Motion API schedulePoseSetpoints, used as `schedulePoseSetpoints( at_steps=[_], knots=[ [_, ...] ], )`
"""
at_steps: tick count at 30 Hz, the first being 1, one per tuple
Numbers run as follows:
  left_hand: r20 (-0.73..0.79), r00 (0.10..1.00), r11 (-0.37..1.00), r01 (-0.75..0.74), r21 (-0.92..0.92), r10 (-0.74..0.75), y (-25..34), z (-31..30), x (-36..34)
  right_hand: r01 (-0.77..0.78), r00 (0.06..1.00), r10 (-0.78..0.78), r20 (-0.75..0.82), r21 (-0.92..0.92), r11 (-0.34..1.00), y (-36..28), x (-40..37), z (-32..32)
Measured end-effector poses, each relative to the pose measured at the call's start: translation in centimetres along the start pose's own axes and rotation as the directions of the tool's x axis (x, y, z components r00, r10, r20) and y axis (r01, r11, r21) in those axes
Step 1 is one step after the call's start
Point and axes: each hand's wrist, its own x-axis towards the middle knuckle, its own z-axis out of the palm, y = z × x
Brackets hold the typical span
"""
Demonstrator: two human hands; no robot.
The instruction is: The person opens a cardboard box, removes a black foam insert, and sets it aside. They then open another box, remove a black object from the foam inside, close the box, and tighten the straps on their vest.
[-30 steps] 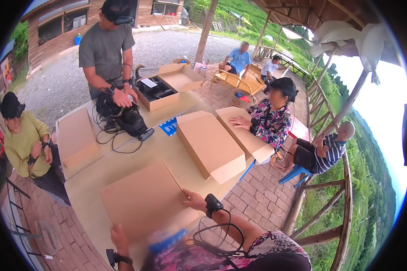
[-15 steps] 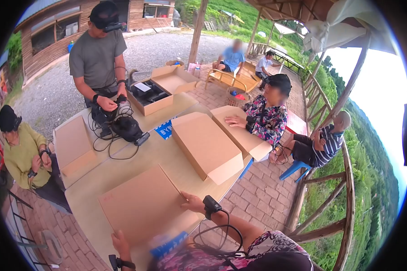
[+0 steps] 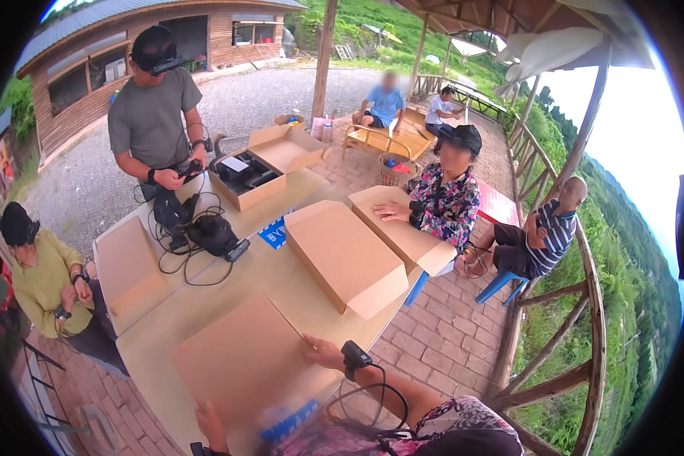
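Fingers of right hand [image 3: 324,353] bent at right edge of large flat brown cardboard box [image 3: 239,349], near end of pale tan table [image 3: 296,280]; fingers of left hand [image 3: 211,425] at its left edge. Firm grip or light touch, cannot tell. Broad top panel looks down, box closed or nearly; contents hidden. Toward right, 2 shallow brown cardboard boxes [image 3: 342,254] [image 3: 395,220] look covered, flaps jutting. Far open brown cardboard box [image 3: 262,193] holds black gear; tangled black cabled headgear [image 3: 211,234] lies outside, unboxed.
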Motion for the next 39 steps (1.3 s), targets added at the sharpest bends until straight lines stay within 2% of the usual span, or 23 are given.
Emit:
schedulePoseSetpoints(
  at_steps=[3,4,6,10,12,16,18,22,24,28,29,32,34,39],
  knots=[
    [0.054,0.998,0.999,0.041,0.013,-0.041,1.7,-1.3,-1.7,-0.019,1.0,0.019,0.015,0.05,0.999,0.0,-0.1,0.1],
    [0.054,0.998,0.999,0.032,0.01,-0.033,0.9,-0.9,-1.4,0.02,1.0,-0.02,-0.009,0.025,0.999,0.3,0.1,0.3],
    [0.005,0.997,0.995,-0.076,-0.066,0.076,-2.2,0.1,-0.8,-0.003,1.0,0.003,-0.001,0.013,1.0,-0.8,-0.4,-0.1],
    [0.011,0.996,0.982,-0.086,-0.166,0.089,-2.5,0.6,-0.2,0.001,1.0,-0.001,-0.021,-0.002,1.0,0.2,0.2,0.4],
    [0.06,0.995,0.997,0.073,0.029,-0.075,0.7,-0.9,-1.7,0.0,1.0,0.0,-0.019,0.02,1.0,0.5,0.0,0.9],
    [0.104,0.995,0.997,0.008,-0.081,0.0,2.7,-1.8,-2.5,-0.014,1.0,0.015,-0.016,0.017,1.0,0.0,0.0,0.3],
    [0.034,0.999,1.0,-0.005,-0.012,0.005,4.0,-2.1,-3.1,-0.127,0.986,0.115,0.124,0.094,0.987,-2.4,-0.7,-1.1],
    [-0.029,0.998,0.997,-0.061,-0.045,0.06,3.4,-1.8,-3.1,-0.085,0.993,0.081,0.091,0.039,0.996,-1.9,-0.6,-0.9],
    [0.059,0.998,0.999,0.008,-0.053,-0.005,1.3,-1.0,-2.0,-0.051,0.996,0.048,0.075,0.05,0.997,-0.8,-0.1,-0.4],
    [0.027,0.999,0.999,0.038,-0.022,-0.037,0.9,-1.1,-2.4,-0.039,0.997,0.033,0.074,0.074,0.997,-0.8,-0.3,-0.4],
    [0.046,0.999,0.998,0.006,-0.06,-0.004,0.6,-1.1,-2.2,-0.04,0.996,0.034,0.077,0.077,0.996,-0.6,-0.4,-0.2],
    [0.047,0.999,0.996,-0.01,-0.084,0.014,0.1,-0.6,-1.8,-0.002,1.0,0.003,-0.011,0.117,0.993,0.7,0.3,0.5],
    [0.031,0.999,0.998,0.009,-0.068,-0.007,-0.3,-0.4,-1.7,0.121,0.987,-0.118,-0.106,0.029,0.992,2.4,0.8,1.6],
    [0.028,0.999,0.999,0.029,-0.034,-0.028,0.0,-0.4,-1.8,0.079,0.994,-0.074,-0.08,0.06,0.995,1.8,0.5,1.3]
  ],
)
